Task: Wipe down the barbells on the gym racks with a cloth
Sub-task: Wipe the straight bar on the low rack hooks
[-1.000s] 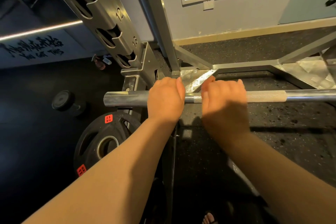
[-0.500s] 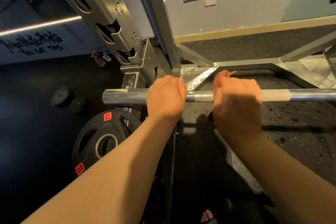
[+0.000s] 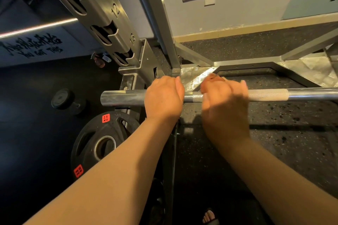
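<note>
Upright (image 3: 102, 20): 12, 13; plate (image 3: 87, 133): 25 KG; wall (image 3: 27, 60): YOU GOT THIS

Single head-worn wide-angle view, looking forward and steeply down at close range onto the barbell (image 3: 309, 94), which runs horizontally across mid-frame. Beyond the barbell stand the rack upright (image 3: 102, 23), left, and the wall (image 3: 237, 14); beneath it lies the floor (image 3: 292, 142), seen almost from overhead.

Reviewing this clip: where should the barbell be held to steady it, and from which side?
Probably the thick end sleeve of the barbell, from above with fingers curled over it: the bar lies level with its top open, and the left hand grips it so.
</note>
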Demonstrator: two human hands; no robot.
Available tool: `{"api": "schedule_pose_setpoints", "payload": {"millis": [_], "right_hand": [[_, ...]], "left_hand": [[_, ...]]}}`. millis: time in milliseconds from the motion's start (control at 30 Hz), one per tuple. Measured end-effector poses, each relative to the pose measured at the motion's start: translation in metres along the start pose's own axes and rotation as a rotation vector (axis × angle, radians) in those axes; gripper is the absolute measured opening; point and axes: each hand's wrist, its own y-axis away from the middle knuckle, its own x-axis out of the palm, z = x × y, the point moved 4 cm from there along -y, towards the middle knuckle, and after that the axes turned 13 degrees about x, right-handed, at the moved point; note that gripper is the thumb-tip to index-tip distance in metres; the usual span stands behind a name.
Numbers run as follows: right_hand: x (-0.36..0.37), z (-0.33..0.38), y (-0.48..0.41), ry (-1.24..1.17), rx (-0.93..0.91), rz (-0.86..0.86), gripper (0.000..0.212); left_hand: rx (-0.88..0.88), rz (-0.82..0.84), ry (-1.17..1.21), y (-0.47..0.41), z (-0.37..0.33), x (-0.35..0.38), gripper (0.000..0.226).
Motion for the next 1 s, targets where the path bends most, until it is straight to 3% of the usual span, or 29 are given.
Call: {"api": "schedule_pose_setpoints", "payload": {"millis": [200,333,433,733,933,1000], "right_hand": [[0.01,-0.004,0.0,0.083,-0.286,0.063,0.038],[0.004,-0.003,-0.002,0.087,-0.277,0.031,0.038],[0.005,-0.004,-0.004,0.122,-0.284,0.045,0.04],[-0.011,-0.027,-0.007,0.055,-0.021,0.058,0.02],[0.005,-0.012,-0.008,0.139,-0.21,-0.056,0.027],[0.001,-0.021,-0.01,0.175,-0.333,0.02,0.031]], "left_hand": [[0.07,0.039,-0.12,-0.003,-0.009,0.001,0.055],[0.344,-0.086,-0.005,0.011,-0.016,0.011,0.027],[0.416,-0.131,-0.019,0.008,-0.014,0.012,0.033],[0.32,-0.164,-0.154,0.011,-0.019,0.015,0.042],[0.19,-0.127,-0.188,0.004,-0.031,0.017,0.05],[0.203,-0.096,-0.17,0.006,-0.028,0.019,0.049]]}}
